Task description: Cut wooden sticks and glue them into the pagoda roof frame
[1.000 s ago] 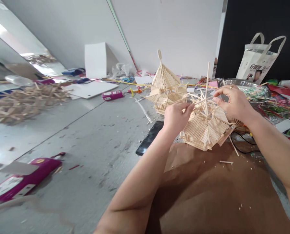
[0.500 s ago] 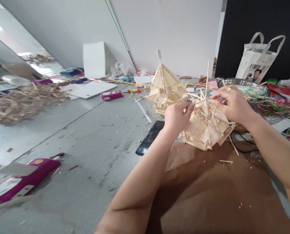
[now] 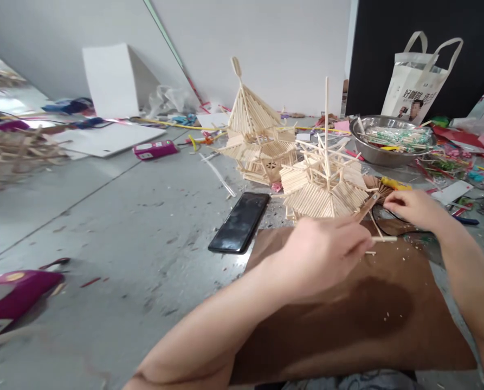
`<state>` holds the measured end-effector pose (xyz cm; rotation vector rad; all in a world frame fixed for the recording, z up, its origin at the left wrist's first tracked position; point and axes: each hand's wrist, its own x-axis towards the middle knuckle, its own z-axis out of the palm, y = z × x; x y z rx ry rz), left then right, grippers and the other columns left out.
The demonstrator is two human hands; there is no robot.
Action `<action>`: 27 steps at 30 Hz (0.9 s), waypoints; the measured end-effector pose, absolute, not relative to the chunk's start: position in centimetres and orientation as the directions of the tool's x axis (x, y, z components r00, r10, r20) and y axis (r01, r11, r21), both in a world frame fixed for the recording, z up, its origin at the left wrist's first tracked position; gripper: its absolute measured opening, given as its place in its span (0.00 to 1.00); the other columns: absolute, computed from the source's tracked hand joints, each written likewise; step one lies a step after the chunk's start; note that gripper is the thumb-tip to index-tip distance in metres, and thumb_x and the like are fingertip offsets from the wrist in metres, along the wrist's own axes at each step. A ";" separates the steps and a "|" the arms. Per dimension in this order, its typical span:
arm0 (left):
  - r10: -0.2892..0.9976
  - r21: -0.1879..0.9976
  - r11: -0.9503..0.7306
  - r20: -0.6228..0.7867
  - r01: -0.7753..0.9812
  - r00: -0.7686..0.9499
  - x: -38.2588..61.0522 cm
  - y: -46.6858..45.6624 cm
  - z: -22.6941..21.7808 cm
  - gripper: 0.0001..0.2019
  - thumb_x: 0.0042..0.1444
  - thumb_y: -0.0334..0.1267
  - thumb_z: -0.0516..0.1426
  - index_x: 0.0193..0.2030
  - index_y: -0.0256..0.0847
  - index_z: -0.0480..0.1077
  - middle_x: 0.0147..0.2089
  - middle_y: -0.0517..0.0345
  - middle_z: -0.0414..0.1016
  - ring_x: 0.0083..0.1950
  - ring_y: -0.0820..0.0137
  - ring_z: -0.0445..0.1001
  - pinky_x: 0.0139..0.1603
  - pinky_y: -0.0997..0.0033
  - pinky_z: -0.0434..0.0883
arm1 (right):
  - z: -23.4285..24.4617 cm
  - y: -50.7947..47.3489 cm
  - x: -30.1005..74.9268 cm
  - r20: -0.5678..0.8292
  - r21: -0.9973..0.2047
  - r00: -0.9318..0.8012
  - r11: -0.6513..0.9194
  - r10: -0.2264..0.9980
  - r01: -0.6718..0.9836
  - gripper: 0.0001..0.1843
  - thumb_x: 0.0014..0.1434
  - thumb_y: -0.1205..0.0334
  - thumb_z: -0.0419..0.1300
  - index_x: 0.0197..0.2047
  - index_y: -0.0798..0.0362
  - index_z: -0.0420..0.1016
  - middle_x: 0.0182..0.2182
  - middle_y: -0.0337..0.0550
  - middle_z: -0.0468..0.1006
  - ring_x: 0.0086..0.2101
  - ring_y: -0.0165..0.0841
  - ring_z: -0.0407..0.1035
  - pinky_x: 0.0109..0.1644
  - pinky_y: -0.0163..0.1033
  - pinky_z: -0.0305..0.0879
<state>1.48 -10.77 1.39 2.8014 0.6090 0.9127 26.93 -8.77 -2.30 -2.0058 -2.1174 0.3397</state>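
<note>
My left hand (image 3: 333,252), slightly blurred, is closed on a short pale wooden stick (image 3: 386,239) that points right, above the brown paper (image 3: 347,325). Just behind it stands a small pavilion model (image 3: 327,195) made of thin sticks, with a tall upright stick at its centre. To the right of the model, my right hand (image 3: 418,208) has its thumb and fingers pinched together; anything between them is hidden. Near those fingertips lie a yellow-handled tool (image 3: 394,183) and a black cord. A second stick model (image 3: 262,130) with a pointed roof stands farther back.
Left of the paper lies a black phone (image 3: 239,222). A metal bowl (image 3: 392,141) of sticks and green shreds sits at the back right, before a white bag (image 3: 414,86). Purple devices (image 3: 155,150) and scattered scraps lie on the grey floor.
Both hands have come away from the top of the nearer model. My left hand has moved right and nearer, with a short stick in it; my right hand has lowered to the model's right.
</note>
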 end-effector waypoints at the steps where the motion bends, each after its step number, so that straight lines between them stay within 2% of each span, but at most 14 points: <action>1: 0.404 0.207 -0.915 0.423 0.347 0.811 2.3 -11.1 0.4 0.12 0.58 0.33 0.49 0.28 0.37 0.70 0.25 0.57 0.73 0.24 0.75 0.70 0.22 0.77 0.65 | -3.1 -8.6 26.6 -0.083 -0.265 -0.088 0.064 0.993 0.962 0.12 0.56 0.56 0.53 0.34 0.50 0.75 0.31 0.41 0.79 0.32 0.34 0.71 0.34 0.36 0.60; 3: 0.388 0.134 -0.920 0.199 0.367 0.900 3.8 -11.2 -1.7 0.08 0.55 0.31 0.51 0.28 0.36 0.69 0.26 0.54 0.74 0.26 0.70 0.73 0.25 0.72 0.68 | -4.3 -8.5 25.7 -0.213 -0.168 -0.160 0.126 0.964 0.978 0.12 0.56 0.56 0.52 0.33 0.51 0.75 0.32 0.43 0.79 0.34 0.34 0.72 0.34 0.35 0.59; 5: 0.413 0.101 -0.907 0.026 0.409 0.910 4.8 -10.9 -3.3 0.06 0.52 0.28 0.52 0.28 0.36 0.70 0.28 0.51 0.75 0.29 0.64 0.76 0.28 0.67 0.71 | -5.0 -8.4 25.1 -0.295 -0.079 -0.195 0.180 0.935 0.981 0.11 0.56 0.57 0.52 0.34 0.50 0.74 0.33 0.42 0.79 0.35 0.34 0.72 0.34 0.35 0.58; 8: 0.460 0.066 -0.881 -0.111 0.469 0.881 5.3 -10.3 -4.2 0.07 0.51 0.26 0.52 0.32 0.34 0.72 0.33 0.47 0.77 0.35 0.59 0.77 0.33 0.63 0.73 | -5.4 -8.3 25.0 -0.327 0.003 -0.158 0.169 0.932 0.986 0.11 0.56 0.59 0.52 0.37 0.49 0.74 0.36 0.42 0.79 0.38 0.35 0.72 0.34 0.35 0.58; 10: 0.469 0.052 -0.874 -0.161 0.482 0.868 5.4 -10.1 -4.3 0.09 0.51 0.25 0.52 0.34 0.33 0.73 0.34 0.45 0.77 0.37 0.57 0.78 0.34 0.61 0.74 | -5.6 -8.2 25.2 -0.330 0.042 -0.103 0.124 0.938 0.991 0.12 0.56 0.57 0.52 0.37 0.51 0.75 0.37 0.46 0.79 0.39 0.38 0.72 0.34 0.36 0.58; 15: 0.456 0.037 -0.879 -0.228 0.476 0.860 5.4 -9.9 -4.6 0.09 0.51 0.24 0.53 0.35 0.31 0.74 0.34 0.43 0.78 0.37 0.57 0.78 0.35 0.61 0.74 | -6.0 -8.3 25.0 -0.344 0.119 -0.007 0.052 0.939 0.992 0.17 0.55 0.54 0.51 0.34 0.56 0.76 0.37 0.55 0.78 0.40 0.44 0.72 0.35 0.39 0.61; 20: 0.466 0.051 -0.874 -0.198 0.484 0.863 5.3 -9.8 -4.5 0.10 0.51 0.25 0.52 0.35 0.30 0.73 0.34 0.42 0.78 0.37 0.56 0.78 0.35 0.60 0.74 | -6.2 -8.7 24.4 -0.354 0.134 0.003 0.048 0.935 0.990 0.16 0.54 0.60 0.49 0.37 0.57 0.76 0.38 0.57 0.78 0.41 0.45 0.72 0.36 0.41 0.63; 23: 0.472 0.038 -0.874 -0.166 0.484 0.866 5.0 -9.7 -4.2 0.09 0.53 0.26 0.51 0.35 0.30 0.72 0.32 0.41 0.77 0.36 0.55 0.77 0.34 0.58 0.73 | -6.2 -8.8 24.2 -0.352 0.141 0.015 0.037 0.936 0.989 0.17 0.53 0.62 0.49 0.42 0.57 0.74 0.40 0.57 0.77 0.41 0.46 0.72 0.37 0.41 0.64; 27: 0.456 0.028 -0.886 -0.138 0.463 0.879 4.8 -9.5 -4.0 0.09 0.55 0.29 0.50 0.34 0.32 0.72 0.34 0.43 0.77 0.36 0.56 0.77 0.38 0.57 0.73 | -6.2 -9.1 23.8 -0.364 0.152 0.025 0.032 0.931 0.988 0.18 0.53 0.65 0.50 0.43 0.60 0.74 0.41 0.61 0.76 0.42 0.48 0.72 0.39 0.45 0.65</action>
